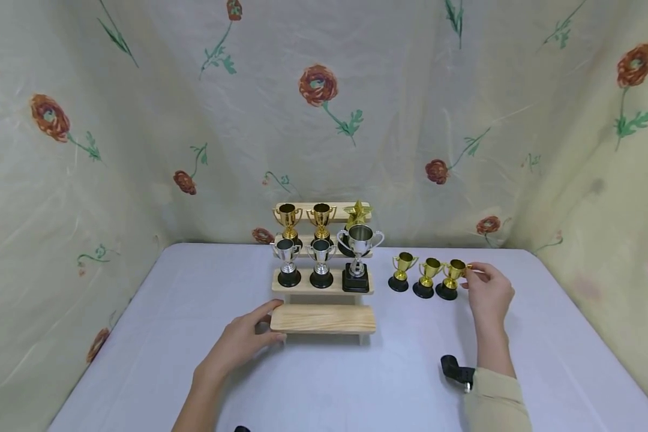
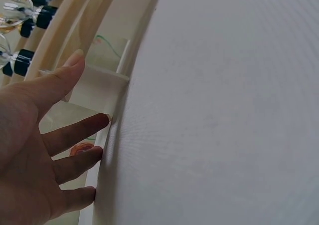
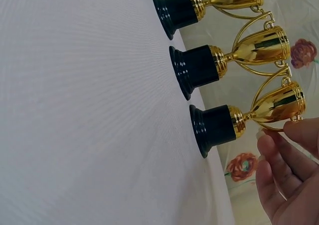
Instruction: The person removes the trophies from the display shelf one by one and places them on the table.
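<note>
My left hand (image 1: 240,341) is at the left end of the front step (image 1: 324,319) of a tiered wooden rack. In the left wrist view, its thumb touches the step's edge while the other fingers spread fairly straight beside the white support. Three small gold trophy cups with black bases stand upright in a row on the table, right of the rack. With thumb and index finger, my right hand (image 1: 488,294) pinches the outer handle of the rightmost gold trophy cup (image 3: 276,105). Beside it are the middle cup (image 1: 430,271) and the left cup (image 1: 404,264).
Two small silver cups (image 1: 287,255) and a larger silver cup (image 1: 359,240) occupy the rack's middle tier. Behind them stand two gold cups (image 1: 288,217) and a gold star trophy (image 1: 358,211). A floral curtain (image 1: 383,120) surrounds the white table (image 1: 205,282).
</note>
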Action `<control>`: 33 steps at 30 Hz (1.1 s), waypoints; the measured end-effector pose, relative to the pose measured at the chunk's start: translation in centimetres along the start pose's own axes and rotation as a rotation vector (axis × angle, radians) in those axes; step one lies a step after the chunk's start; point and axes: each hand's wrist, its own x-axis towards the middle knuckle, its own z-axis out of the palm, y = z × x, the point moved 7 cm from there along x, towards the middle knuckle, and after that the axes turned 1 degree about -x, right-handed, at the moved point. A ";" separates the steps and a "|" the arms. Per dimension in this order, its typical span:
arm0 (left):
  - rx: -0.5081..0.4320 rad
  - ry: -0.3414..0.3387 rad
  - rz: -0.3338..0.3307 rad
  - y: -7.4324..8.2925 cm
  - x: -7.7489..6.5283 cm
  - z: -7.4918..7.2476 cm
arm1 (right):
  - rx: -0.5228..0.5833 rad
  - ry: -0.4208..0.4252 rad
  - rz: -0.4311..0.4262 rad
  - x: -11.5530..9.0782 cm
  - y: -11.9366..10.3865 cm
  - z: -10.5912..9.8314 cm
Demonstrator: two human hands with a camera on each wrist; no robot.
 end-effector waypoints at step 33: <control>-0.005 -0.006 -0.001 0.1 0.0 -0.2 | 0.063 0.010 0.039 -0.3 -0.7 -1.2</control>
